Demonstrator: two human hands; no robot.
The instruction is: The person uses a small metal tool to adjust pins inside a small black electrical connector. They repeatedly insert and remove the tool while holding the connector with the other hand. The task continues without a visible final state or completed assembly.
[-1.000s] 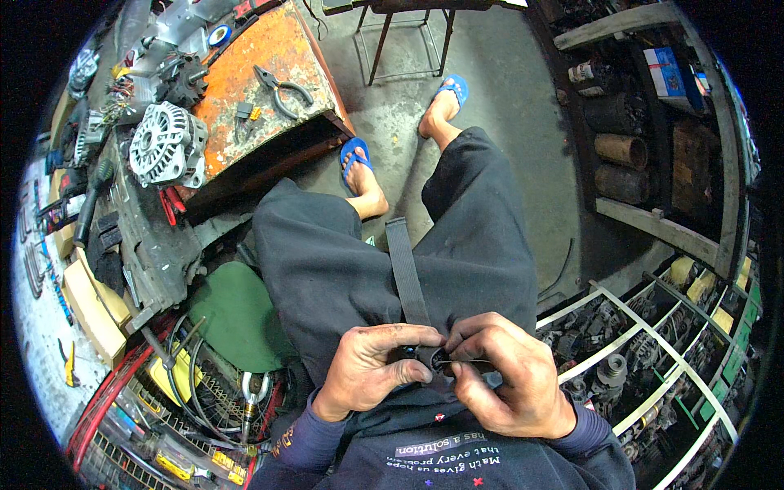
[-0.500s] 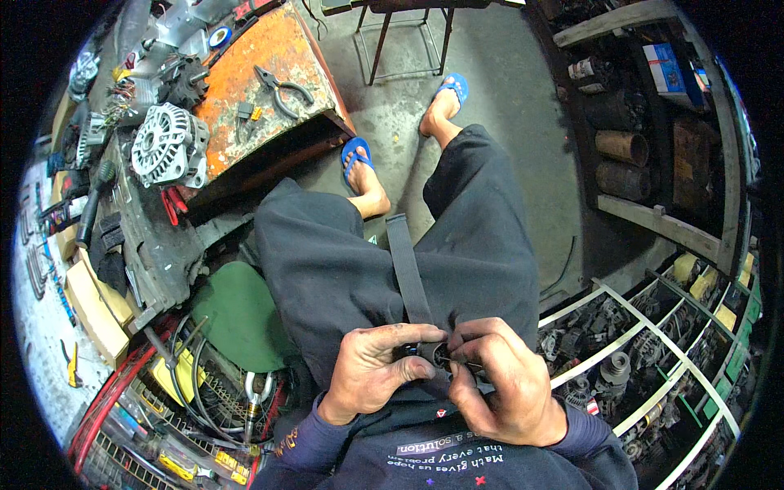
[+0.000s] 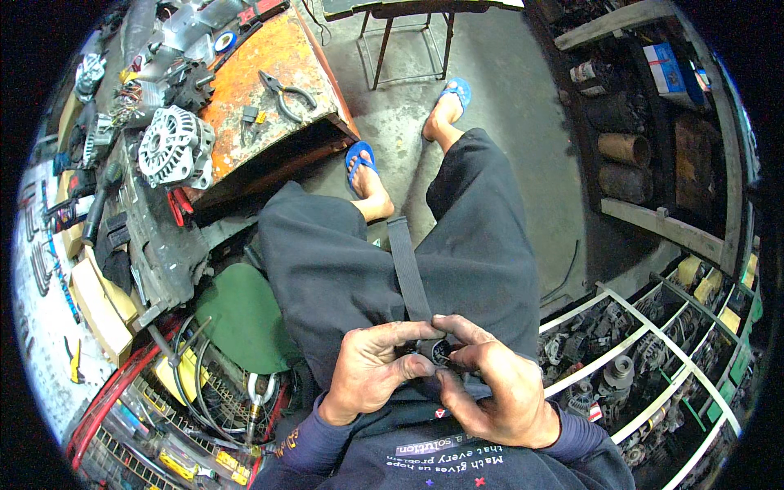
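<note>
Over my lap, my left hand point(image 3: 377, 366) pinches a small dark cylindrical part point(image 3: 438, 352) between thumb and fingers. Its round open end faces my right hand point(image 3: 505, 382), whose thumb and bent fingers close on the part's other side. Both hands touch it, and the fingers hide much of its shape. I cannot make out its exact kind. Farther off to the left, black-handled pliers point(image 3: 285, 96) lie on a worn orange metal surface point(image 3: 269, 51), next to a small dark piece with a yellow bit point(image 3: 251, 117).
At the left, a silver alternator point(image 3: 173, 147) sits among metal parts on a cluttered bench. A green round seat point(image 3: 245, 314) and red cables point(image 3: 110, 400) are at the lower left. To the right stand a wooden shelf point(image 3: 661, 216) and a white-barred rack point(image 3: 649, 322) of dark parts.
My right fingers have shifted up and spread over the part's top edge, showing more of its round end. My left hand keeps its pinch. The view has moved slightly.
</note>
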